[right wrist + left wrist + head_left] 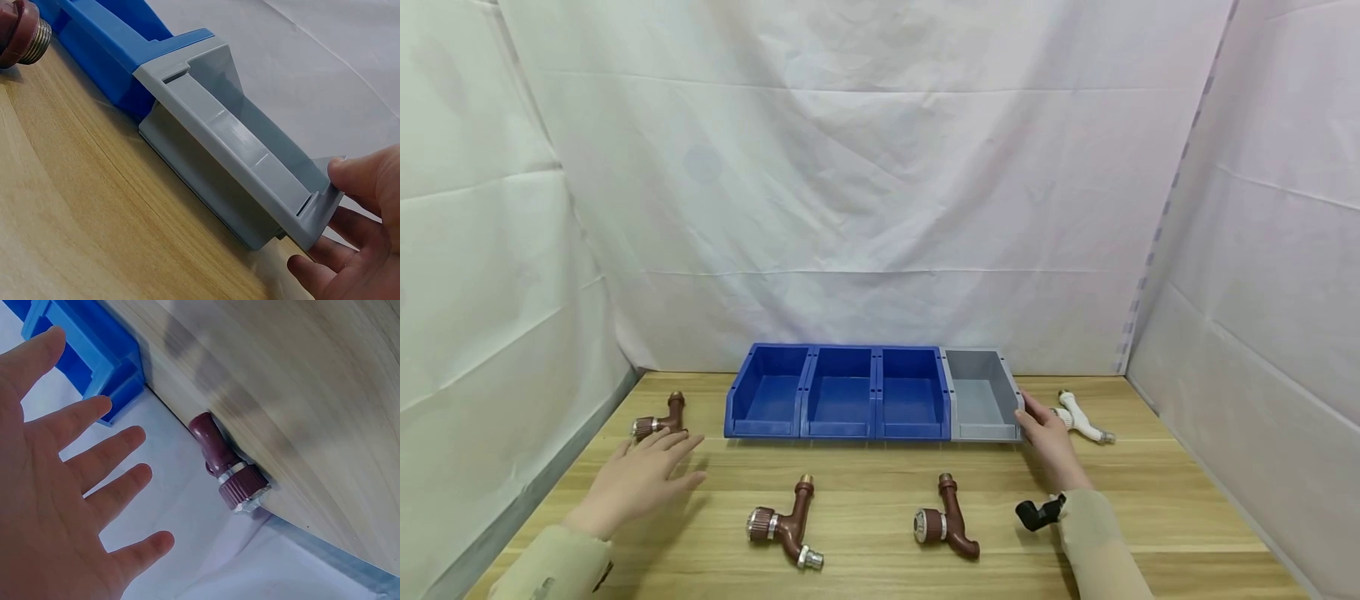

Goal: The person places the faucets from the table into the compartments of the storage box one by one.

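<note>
The right hand pinches the side of the gray bin, thumb on the rim. The bin is right of the middle in the head view, touching the end of the row of blue bins. The step now looks like setting this bin in line. The left hand, lower left, is spread wide and holds nothing, near a brown tap. The next move seems to call for a soft push, keeping the row straight.
</note>
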Motion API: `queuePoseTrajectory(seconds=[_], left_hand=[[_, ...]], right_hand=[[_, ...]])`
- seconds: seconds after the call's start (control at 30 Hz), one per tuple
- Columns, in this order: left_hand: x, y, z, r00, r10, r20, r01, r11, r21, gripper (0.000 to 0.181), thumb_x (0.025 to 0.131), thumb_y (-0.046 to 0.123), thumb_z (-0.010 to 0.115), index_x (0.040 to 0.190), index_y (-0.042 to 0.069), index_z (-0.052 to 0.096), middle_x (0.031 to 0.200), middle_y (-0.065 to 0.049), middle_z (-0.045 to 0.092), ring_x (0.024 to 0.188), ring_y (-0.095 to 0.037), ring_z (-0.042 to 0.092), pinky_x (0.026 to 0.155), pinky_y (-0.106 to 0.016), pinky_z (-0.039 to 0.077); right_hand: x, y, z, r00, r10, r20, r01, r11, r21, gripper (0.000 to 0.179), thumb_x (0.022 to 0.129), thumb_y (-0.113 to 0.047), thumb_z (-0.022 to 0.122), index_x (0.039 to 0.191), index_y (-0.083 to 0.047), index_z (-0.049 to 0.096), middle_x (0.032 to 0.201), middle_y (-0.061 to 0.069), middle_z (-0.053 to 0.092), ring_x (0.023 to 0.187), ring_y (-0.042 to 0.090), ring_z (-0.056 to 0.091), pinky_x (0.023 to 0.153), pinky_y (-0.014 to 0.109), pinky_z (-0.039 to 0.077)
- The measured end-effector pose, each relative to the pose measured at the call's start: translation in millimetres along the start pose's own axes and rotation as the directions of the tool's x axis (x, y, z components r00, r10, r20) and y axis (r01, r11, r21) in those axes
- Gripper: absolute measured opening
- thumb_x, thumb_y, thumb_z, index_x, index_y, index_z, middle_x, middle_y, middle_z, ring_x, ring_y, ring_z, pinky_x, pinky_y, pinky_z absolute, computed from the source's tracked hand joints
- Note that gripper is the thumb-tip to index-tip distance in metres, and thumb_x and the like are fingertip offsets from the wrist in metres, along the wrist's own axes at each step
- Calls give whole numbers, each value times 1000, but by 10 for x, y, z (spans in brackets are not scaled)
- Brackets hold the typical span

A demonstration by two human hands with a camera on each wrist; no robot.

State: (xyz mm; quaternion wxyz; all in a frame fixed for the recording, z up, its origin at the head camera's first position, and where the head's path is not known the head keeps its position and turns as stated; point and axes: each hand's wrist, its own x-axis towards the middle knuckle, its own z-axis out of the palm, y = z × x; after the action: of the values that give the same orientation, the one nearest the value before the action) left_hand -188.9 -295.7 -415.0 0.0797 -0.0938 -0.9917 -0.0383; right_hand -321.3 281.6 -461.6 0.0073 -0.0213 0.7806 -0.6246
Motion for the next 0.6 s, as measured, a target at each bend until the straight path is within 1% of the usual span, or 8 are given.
queuePoseTrajectory(seconds=[0.27,0.6], left_hand=[[8,-68,21,1000,-10,16,11,1000,-12,64,88,54,62,135,10,58,135,-21,54,123,-50,44,94,-75,23],[63,-108,6,1000,4,1,-4,1000,-8,64,88,54,63,133,9,59,133,-21,55,122,-49,45,92,-76,24]], right_hand=[[28,35,-16,1000,2,1,-2,1000,16,57,104,-21,46,155,-10,22,159,12,21,142,25,22,111,41,25],[28,49,-20,1000,14,1,-14,1000,19,59,104,-24,47,155,-11,22,159,12,20,143,26,20,112,42,24]])
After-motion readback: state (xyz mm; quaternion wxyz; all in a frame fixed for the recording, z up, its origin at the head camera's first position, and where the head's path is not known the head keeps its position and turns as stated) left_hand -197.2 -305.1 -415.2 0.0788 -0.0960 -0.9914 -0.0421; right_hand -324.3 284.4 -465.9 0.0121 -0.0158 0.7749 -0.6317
